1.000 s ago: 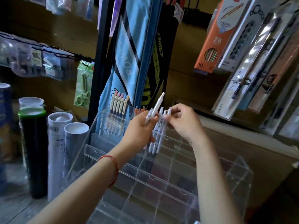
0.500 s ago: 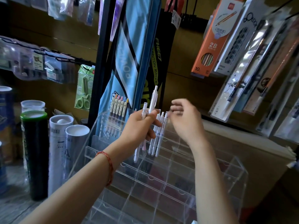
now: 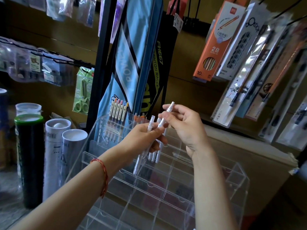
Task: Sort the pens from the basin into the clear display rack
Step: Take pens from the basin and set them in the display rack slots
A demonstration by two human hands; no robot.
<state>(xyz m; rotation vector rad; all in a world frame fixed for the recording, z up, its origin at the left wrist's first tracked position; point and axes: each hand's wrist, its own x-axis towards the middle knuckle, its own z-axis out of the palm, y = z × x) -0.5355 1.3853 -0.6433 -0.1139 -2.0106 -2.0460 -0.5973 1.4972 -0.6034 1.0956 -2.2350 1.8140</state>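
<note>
Reaching across since the earlier frame, the right hand now pinches the upper end of one slim white plastic pen between thumb and curled fingertips, where before it hovered open-fingered beside the bundle. The left hand, a red string bracelet on its wrist, wraps its fingers tightly round the other white pens, held tips-down against the second tier of the clear acrylic display rack; whether their tips sit inside a compartment is unclear. Cream pens with coloured caps stand in the rack's top-left compartment, just behind the left hand.
</note>
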